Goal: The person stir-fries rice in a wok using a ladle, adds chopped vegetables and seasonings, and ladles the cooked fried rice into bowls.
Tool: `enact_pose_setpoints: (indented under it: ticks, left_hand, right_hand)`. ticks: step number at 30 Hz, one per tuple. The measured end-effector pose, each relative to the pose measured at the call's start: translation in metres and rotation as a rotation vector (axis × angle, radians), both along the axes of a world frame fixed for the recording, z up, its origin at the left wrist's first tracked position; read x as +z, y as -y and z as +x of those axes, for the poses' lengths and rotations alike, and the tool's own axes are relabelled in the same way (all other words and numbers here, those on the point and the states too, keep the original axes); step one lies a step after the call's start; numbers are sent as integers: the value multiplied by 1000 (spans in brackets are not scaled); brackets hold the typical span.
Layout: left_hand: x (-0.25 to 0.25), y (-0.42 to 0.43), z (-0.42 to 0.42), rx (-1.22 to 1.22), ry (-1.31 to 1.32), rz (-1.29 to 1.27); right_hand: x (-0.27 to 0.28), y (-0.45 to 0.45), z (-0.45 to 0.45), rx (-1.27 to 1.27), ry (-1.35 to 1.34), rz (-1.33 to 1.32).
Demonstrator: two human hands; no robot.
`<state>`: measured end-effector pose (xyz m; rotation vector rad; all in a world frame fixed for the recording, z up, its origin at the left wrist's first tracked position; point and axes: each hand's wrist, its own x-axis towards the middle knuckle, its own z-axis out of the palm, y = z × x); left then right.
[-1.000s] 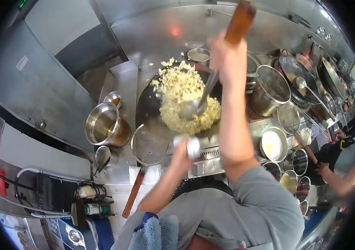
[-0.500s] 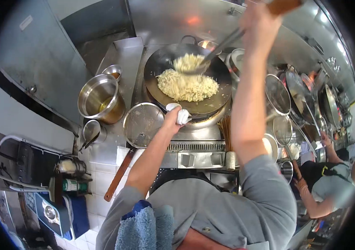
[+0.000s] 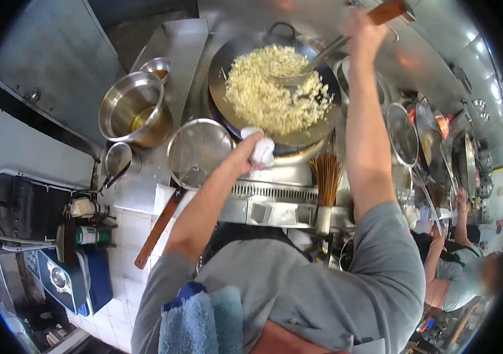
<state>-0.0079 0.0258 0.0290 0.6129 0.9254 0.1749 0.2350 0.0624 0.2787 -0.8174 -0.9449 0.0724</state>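
Pale-yellow grainy food (image 3: 263, 103) lies spread in a round, dark metal wok (image 3: 218, 76). At the wok's near edge, the left hand (image 3: 245, 154) grips a bunched white cloth (image 3: 263, 152). Past the far right edge, the right hand (image 3: 365, 32) grasps a long, brown-handled metal ladle (image 3: 327, 52), its bowl at the food.

A brushed steel wall (image 3: 440, 71) runs across the back and curves down the right side, with small white glints of light (image 3: 493, 89) and a faint orange reflection (image 3: 406, 59) on it. At left stands a grey panel (image 3: 45, 59) with a round knob (image 3: 34, 94), above a pale lower panel (image 3: 21, 138). A steel table (image 3: 136, 192) borders them, and white square tiles (image 3: 133, 283) cover the floor beneath.
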Motion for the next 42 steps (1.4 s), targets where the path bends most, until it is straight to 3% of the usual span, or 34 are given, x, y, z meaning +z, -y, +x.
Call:
enact_pose_setpoints:
  ticks: [1,3,5,6,9,11,13,15,17,19,20,21,23,25,27,29,30,33,35,38,40,41,42]
  left_hand:
    - [3,-2,4,28,-72,6]
    - [7,0,2,19,-30,13]
    - [4,-1,1,-21,8,2]
    - [-1,-3,1,-27,30,-17]
    - [-1,-3,0,-44,-18,-21]
    - [3,-2,0,-41,-21,-9]
    - [1,-2,0,-35,-38,7]
    - [1,-2,-1,-31,3,4]
    - [-8,-3,-1,-74,3,-18]
    - [-4,-3,-1,-54,17,-43]
    - [-5,-4,0,-53,-19,-40]
    - [-5,-1,-2,-44,-18,-32]
    - [-3,-1,0,-24,-2,-7]
    - [-2,0,-3,-55,6,11]
    - [-2,0,-3,-65,26,7]
    - [-6,-2,-1,-43,10,16]
    - [-4,-2,-1,-55,20,11]
    - [-4,3,-2,-25,44,11]
    - [1,2,-2,-46,22,-2]
    - [-7,0,1,-20,24,1]
    - [-5,-4,3,7,58,4]
    - [-7,2,1,29,36,-29]
    - [-12,10,-4,0,55,-41]
  right_hand:
    - [23,0,13,52,45,5]
    - [43,-4,-8,-140,-17,124]
    - [-29,-51,21,-310,236,-13]
    - [-15,-47,-14,47,-149,-105]
    - [24,-55,-31,11,-68,-385]
    - [39,-25,-17,458,-57,-268]
    - [-6,13,-74,89,-13,-109]
    - [-44,0,-77,59,-69,-75]
    - [-28,-25,-43,-44,4,-63]
    - [15,21,-56,75,-125,-147]
    - [10,51,-54,200,-104,-155]
    - [-4,77,-93,24,29,-147]
    - [-64,64,-103,40,-48,-47]
    - [-59,35,-74,181,-88,-57]
    - [-28,36,-49,148,-55,-91]
    - [-26,81,-69,31,-220,-110]
    - [-19,99,-103,-204,29,-144]
    - [-77,60,-67,40,-139,-112]
    - [-42,41,-38,206,-2,-108]
    - [-31,88,-48,-7,-119,-171]
    - [-77,61,-30,-240,159,-88]
    - [-88,57,-30,43,29,-51]
    - [-72,37,-9,107,65,-12]
